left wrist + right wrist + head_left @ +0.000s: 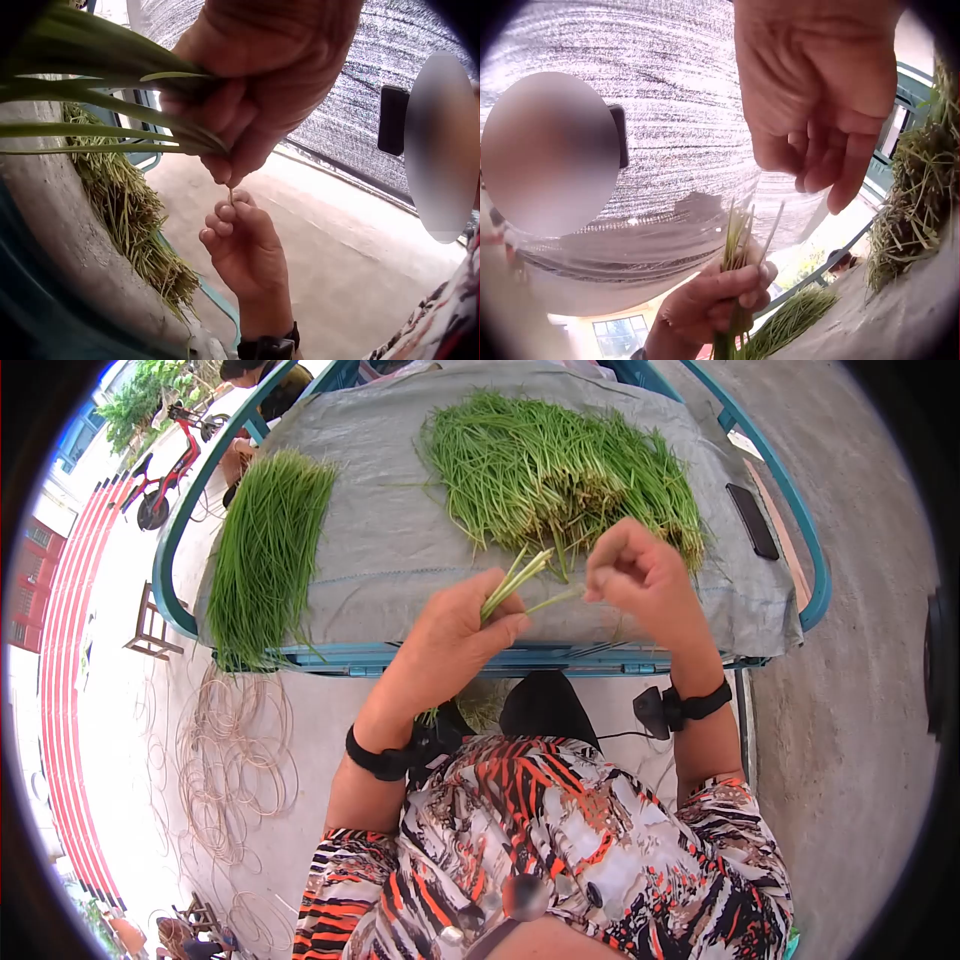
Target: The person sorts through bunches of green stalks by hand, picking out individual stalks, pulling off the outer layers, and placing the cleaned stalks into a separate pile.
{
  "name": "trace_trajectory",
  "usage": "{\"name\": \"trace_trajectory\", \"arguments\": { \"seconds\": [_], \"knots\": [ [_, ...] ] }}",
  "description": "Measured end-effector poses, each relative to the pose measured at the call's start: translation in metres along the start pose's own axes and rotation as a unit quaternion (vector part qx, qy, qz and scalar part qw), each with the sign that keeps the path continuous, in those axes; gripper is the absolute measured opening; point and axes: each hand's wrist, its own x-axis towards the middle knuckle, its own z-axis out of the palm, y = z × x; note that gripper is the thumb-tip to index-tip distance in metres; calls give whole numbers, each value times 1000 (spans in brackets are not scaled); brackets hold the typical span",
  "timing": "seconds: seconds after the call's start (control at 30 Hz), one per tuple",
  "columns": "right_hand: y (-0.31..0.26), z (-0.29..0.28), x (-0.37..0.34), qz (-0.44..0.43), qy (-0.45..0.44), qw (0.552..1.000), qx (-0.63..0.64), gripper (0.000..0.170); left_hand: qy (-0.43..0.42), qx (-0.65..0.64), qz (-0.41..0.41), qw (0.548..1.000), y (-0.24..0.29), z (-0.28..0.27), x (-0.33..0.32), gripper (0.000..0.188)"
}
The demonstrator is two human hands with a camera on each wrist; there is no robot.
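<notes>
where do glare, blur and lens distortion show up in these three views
head: red-and-white stripes bow at the left, pale ground looks nearly blown out; left wrist: green stalks nearest the lens look soft, with a blurred oval at right; right wrist: speckled sheet glares, another blurred oval at left

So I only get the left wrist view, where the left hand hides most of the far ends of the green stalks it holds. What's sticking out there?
Observer: In the head view, several pale stalk ends stick out beyond the left hand.
Operator: Any greens lying about besides the heap I can see?
Observer: Yes, a separate green bundle lies at the left end of the grey sheet.
Operator: Anything else on that sheet?
Observer: A black smartphone, lying to the right of the heap.
</notes>
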Motion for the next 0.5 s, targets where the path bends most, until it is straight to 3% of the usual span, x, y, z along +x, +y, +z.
{"name": "trace_trajectory", "arguments": {
  "seconds": [0.13,0.23,0.33,0.43,0.5],
  "knots": [
    [4,-19,2,-1,85,995,57,8,26,-61,-10,998,-8,-3,0,15],
    [-1,-1,1,30,46,996,64,9,29,-82,-10,996,-1,-2,4,16],
    [-3,20,0,6,15,991,130,10,8,-71,-4,997,2,-1,6,16],
    [-9,30,-1,31,-31,999,20,10,8,-79,-6,997,0,2,6,16],
    [-4,27,3,3,-3,997,77,9,11,-72,-11,997,0,3,4,17]
  ]
}}
